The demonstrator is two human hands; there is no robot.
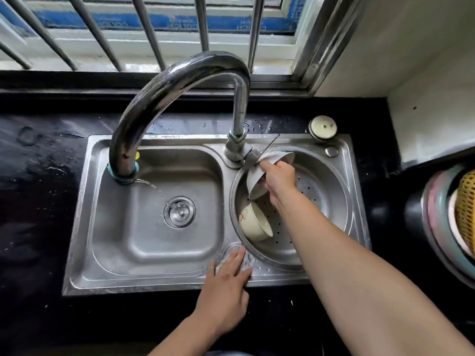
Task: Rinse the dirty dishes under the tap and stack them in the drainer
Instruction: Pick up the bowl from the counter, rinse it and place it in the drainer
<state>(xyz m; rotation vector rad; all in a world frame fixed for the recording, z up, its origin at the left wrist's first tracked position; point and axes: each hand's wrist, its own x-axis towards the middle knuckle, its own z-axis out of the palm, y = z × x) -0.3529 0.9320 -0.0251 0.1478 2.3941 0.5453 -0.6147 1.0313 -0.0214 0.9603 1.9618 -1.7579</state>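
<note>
My right hand (279, 176) grips a grey bowl (257, 179), tilted on its side against the far-left wall of the round perforated steel drainer (331, 191) in the right sink basin. Below it a cream bowl (254, 223) with a red pattern lies tilted on its side in the drainer. My left hand (227, 281) rests flat, fingers apart, on the sink's front rim between the two basins, holding nothing. The curved tap (164, 98) ends over the left basin (144, 217), and a thin trickle of water leaves its spout.
The left basin holds only its drain strainer (179, 211). A round cream cap (323, 126) sits at the sink's back right corner. Wet black countertop (38, 188) surrounds the sink. A basin with a yellow mesh thing (465, 209) stands at the right edge. Window bars run behind.
</note>
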